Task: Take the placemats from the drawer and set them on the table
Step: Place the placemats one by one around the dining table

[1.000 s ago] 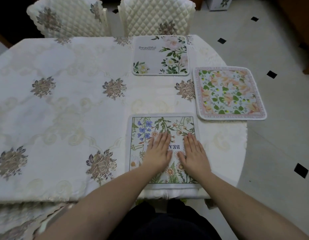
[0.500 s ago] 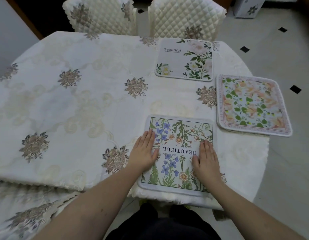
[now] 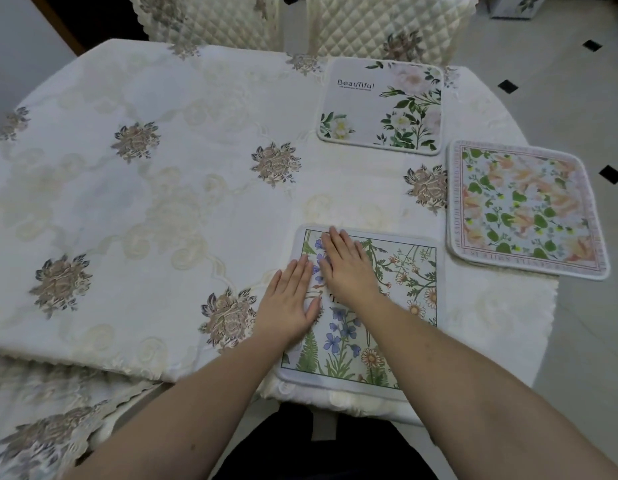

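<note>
Left grip [image 3: 289, 303]: fingers straight and together, lying flat on the near placemat's [image 3: 397, 306] left edge, holding nothing.
Right grip [image 3: 345, 263]: fingers straight, pressed flat on the same placemat's far left corner, just beyond the left grip.
Near placemat: lies flat on the surface [image 3: 162, 209] under both grips, at its near edge.
White placemat [image 3: 380, 107]: well beyond the grips, flat.
Peach placemat [image 3: 525, 209]: right of the grips, overhanging the surface's edge.
Chairs [image 3: 376, 22]: beyond the surface.
</note>
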The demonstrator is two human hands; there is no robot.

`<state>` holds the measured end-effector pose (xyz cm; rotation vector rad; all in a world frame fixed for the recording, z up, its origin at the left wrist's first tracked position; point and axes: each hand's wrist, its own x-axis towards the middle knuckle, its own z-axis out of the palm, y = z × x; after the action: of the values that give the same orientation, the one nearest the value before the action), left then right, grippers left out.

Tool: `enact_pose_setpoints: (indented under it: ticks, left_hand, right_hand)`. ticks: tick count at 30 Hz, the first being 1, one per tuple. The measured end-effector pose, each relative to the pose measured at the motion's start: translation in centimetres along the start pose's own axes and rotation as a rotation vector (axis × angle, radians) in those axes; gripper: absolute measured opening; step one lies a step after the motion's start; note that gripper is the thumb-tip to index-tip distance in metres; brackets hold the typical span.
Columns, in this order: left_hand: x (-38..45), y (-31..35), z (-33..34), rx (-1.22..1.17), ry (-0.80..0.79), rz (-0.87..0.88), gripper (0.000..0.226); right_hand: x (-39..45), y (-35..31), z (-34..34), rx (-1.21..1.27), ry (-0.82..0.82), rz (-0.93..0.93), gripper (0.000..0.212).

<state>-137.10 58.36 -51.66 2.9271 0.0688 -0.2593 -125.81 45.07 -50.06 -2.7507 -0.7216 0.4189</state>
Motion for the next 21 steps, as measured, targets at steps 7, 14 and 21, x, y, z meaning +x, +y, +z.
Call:
enact_pose_setpoints:
  ticks: [7, 14, 21]
  left_hand:
    - [-0.1, -0.1, 0.5, 0.001, 0.014, -0.014, 0.07]
    - [-0.1, -0.1, 0.1, -0.014, -0.031, -0.001, 0.071]
    - [-0.1, 0.2, -0.2, -0.009, -0.028, 0.003, 0.066]
  right_hand:
    - [-1.3, 6.4, -1.6, -0.088, 0.043, 0.123, 0.063]
    - [-6.5, 10.9, -1.8, -0.067, 0.104, 0.261, 0.063]
    - [-10.7, 11.2, -0.6, -0.034, 0.147, 0.38, 0.064]
